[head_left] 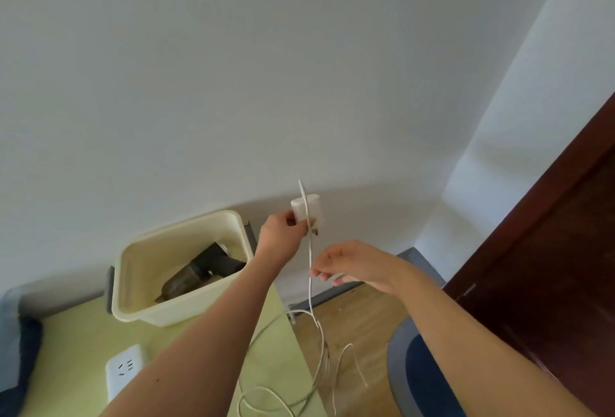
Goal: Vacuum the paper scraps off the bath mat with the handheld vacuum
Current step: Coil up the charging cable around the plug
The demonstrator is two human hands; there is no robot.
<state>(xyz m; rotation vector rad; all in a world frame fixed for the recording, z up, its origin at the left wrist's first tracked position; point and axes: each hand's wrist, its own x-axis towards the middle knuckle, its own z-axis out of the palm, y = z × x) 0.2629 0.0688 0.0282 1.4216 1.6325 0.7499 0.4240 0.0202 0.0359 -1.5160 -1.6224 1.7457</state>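
My left hand (279,228) grips a white charger block (304,211) raised in front of the white wall. A thin white cable (310,270) runs down from the block, and my right hand (349,265) pinches it a little lower. The cable falls in loose loops over the green table's edge and the wooden floor. A dark handheld vacuum (199,271) lies inside a cream plastic bin (173,311) on the green surface, left of my hands. A grey and blue bath mat (416,380) shows at the lower right on the floor; no paper scraps are visible on it.
A white power strip (124,370) lies on the green table (80,343) in front of the bin. A dark blue cloth (23,356) sits at the far left. A dark brown door (549,266) stands at the right. Wooden floor (362,320) lies between table and mat.
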